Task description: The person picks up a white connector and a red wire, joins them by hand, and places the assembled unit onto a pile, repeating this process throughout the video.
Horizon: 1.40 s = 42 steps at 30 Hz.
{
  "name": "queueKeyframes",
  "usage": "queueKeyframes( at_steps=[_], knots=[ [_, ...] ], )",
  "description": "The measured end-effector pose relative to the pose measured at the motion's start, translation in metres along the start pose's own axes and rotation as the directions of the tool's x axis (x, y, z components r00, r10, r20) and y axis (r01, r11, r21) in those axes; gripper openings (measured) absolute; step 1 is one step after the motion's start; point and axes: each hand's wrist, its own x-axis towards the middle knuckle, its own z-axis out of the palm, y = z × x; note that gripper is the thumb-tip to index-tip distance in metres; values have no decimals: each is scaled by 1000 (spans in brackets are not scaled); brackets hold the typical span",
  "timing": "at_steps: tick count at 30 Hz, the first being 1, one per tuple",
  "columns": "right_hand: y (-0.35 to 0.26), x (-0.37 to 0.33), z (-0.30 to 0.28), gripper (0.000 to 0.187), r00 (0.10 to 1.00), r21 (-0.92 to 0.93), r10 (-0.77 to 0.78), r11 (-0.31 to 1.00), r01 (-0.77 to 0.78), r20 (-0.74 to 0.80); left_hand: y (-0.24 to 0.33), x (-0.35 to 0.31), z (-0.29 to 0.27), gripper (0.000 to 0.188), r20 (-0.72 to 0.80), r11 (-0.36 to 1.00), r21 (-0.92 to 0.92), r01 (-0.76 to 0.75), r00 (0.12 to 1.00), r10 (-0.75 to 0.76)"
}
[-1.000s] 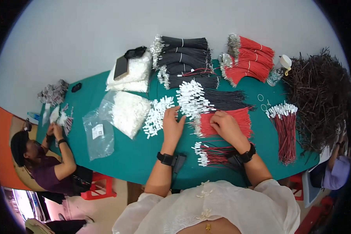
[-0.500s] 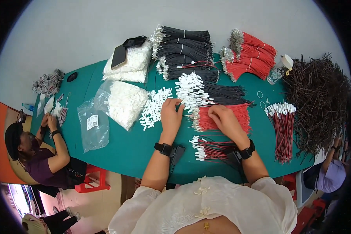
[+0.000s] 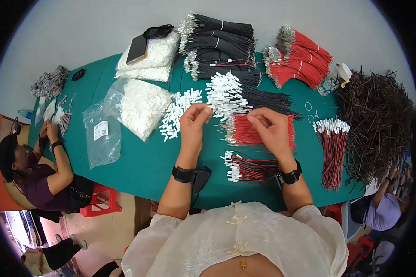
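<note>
My left hand [image 3: 194, 123] is closed in a pinch, thumb against fingertips, between a loose scatter of white plastic connector housings [image 3: 172, 119] and a heap of white-tipped black wires [image 3: 225, 94]. Whatever sits in that pinch is too small to make out. My right hand [image 3: 272, 131] hovers over a bundle of red wires [image 3: 240, 134] with bare metal terminals at their left ends. Its thumb and fingers are also pinched together, and what they hold cannot be made out. Closer to me lie red and black wires with white housings [image 3: 252, 167], partly beneath my right wrist.
Banded black bundles [image 3: 226, 44] and red bundles [image 3: 302, 60] lie at the back. Bags of white housings [image 3: 143, 106], finished wires [image 3: 335, 152], a lidded bottle [image 3: 328, 84] and a dark wire heap [image 3: 379, 124] surround the work. A co-worker [image 3: 46, 171] sits at the left.
My left thumb and fingers, apart beside the white housings before, have come together in a pinch. My right hand stays over the red wires. The whole view has shifted slightly.
</note>
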Motion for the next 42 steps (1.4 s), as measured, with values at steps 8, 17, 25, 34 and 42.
queueKeyframes(
  at_steps=[8, 17, 25, 34, 42],
  knots=[
    [-24, 11, 14, 12, 997, -94, -61, 994, 55, -57, 6, -7, 0, 8, 127, 989, -103, 108, 987, -95],
    [-20, 15, 25, 11, 996, -25, -79, 997, 79, -33, 7, -11, 3, 9, 103, 977, -166, 133, 988, -117],
    [-12, 31, 36, 13, 974, 332, -41, 943, -37, 225, 10, -9, 4, 12, 139, 964, -265, 28, 990, 9],
    [-59, 12, 29, 6, 951, -127, -301, 943, 307, 68, 17, -14, 0, 13, 194, 918, -393, -47, 972, 132],
    [-54, 8, 36, 12, 905, -306, -425, 860, 409, 17, 17, -14, 4, 24, 308, 975, -182, 130, 949, -69]
  ],
)
